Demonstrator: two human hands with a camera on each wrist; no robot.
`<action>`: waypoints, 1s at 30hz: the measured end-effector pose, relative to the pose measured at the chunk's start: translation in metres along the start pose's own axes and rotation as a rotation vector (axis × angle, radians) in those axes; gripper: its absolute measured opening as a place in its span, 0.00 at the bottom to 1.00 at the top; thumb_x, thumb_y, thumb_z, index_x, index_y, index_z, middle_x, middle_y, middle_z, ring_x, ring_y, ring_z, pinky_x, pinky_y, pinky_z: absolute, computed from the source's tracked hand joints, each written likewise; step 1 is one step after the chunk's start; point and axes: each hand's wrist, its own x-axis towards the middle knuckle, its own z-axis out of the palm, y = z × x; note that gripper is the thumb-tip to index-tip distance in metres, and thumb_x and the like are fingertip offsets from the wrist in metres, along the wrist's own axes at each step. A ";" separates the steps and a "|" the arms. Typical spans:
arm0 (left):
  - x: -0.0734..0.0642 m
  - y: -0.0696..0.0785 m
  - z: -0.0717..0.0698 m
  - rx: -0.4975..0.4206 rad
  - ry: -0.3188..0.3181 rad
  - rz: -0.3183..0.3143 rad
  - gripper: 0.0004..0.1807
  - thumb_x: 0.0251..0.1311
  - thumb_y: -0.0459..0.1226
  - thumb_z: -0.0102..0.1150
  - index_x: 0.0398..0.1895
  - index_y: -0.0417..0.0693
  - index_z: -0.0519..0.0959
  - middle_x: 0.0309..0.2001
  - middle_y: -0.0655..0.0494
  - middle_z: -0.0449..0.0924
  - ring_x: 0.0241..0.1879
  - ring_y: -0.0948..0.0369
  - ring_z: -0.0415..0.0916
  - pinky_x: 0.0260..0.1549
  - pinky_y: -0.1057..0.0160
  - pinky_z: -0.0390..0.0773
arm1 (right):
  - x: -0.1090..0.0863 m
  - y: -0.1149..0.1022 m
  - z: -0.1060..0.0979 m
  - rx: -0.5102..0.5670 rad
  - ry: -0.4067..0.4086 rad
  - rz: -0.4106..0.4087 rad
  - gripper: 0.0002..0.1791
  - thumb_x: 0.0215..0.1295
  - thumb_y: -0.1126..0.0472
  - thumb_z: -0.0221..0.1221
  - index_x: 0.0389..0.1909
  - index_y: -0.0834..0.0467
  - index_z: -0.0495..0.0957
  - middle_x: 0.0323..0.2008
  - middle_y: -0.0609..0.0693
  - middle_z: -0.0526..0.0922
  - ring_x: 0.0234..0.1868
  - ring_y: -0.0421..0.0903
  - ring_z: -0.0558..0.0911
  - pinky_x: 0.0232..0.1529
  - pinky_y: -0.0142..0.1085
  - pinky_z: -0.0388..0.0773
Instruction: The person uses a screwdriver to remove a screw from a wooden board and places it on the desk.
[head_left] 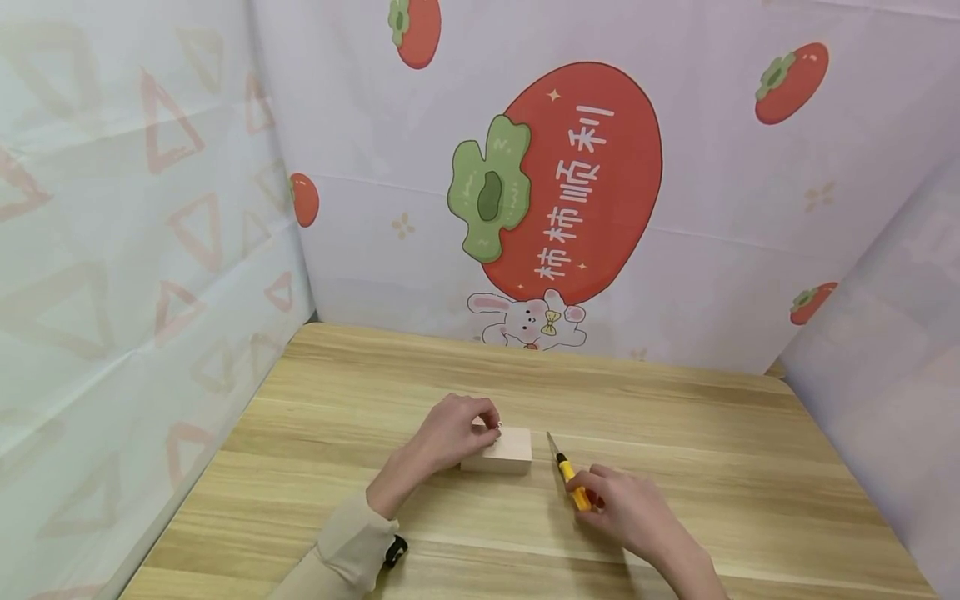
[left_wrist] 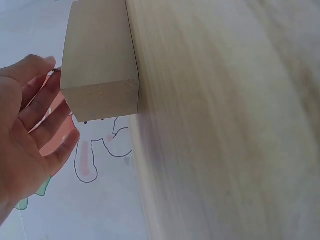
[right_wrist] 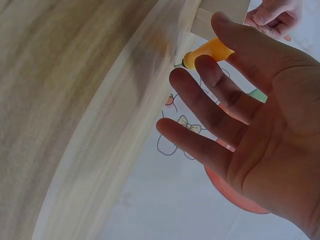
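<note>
A pale rectangular wooden block [head_left: 508, 450] lies on the table. My left hand [head_left: 454, 429] is over its left end and pinches a tiny shiny piece [head_left: 499, 426] between thumb and forefinger at the block's top. What kind of piece it is I cannot tell; in the left wrist view only a dark speck shows at the fingertips. To the right of the block, my right hand [head_left: 626, 508] holds a yellow-handled screwdriver [head_left: 567, 473] between thumb and forefinger. Its slim metal shaft slants up and left, tip apart from the block. In the right wrist view, the other fingers are spread.
The wood-grain table [head_left: 720, 467] reaches back to a white cloth wall [head_left: 375, 267] printed with persimmons and a rabbit. A second cloth wall [head_left: 112, 333] with triangles stands along the left, and another [head_left: 900, 333] on the right.
</note>
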 end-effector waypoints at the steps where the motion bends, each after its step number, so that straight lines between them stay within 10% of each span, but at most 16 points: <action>1: -0.001 -0.001 0.000 -0.006 0.009 -0.003 0.03 0.56 0.41 0.69 0.30 0.58 0.83 0.29 0.69 0.85 0.32 0.70 0.77 0.46 0.61 0.77 | 0.000 0.000 0.000 0.001 -0.003 -0.001 0.15 0.51 0.52 0.73 0.42 0.43 0.84 0.27 0.33 0.73 0.25 0.29 0.67 0.24 0.27 0.62; 14: -0.011 -0.007 -0.005 -0.109 0.024 -0.002 0.16 0.61 0.37 0.66 0.52 0.53 0.80 0.31 0.66 0.86 0.29 0.71 0.78 0.32 0.70 0.75 | 0.000 -0.002 0.003 0.023 -0.055 0.014 0.14 0.53 0.55 0.71 0.41 0.42 0.83 0.27 0.33 0.73 0.26 0.30 0.68 0.24 0.28 0.63; 30: -0.021 -0.011 -0.016 -0.227 -0.009 0.021 0.16 0.58 0.31 0.67 0.51 0.44 0.83 0.32 0.60 0.84 0.27 0.72 0.75 0.30 0.72 0.76 | -0.001 -0.005 0.003 0.044 -0.092 0.031 0.14 0.53 0.53 0.71 0.41 0.42 0.83 0.27 0.34 0.71 0.25 0.31 0.66 0.25 0.29 0.61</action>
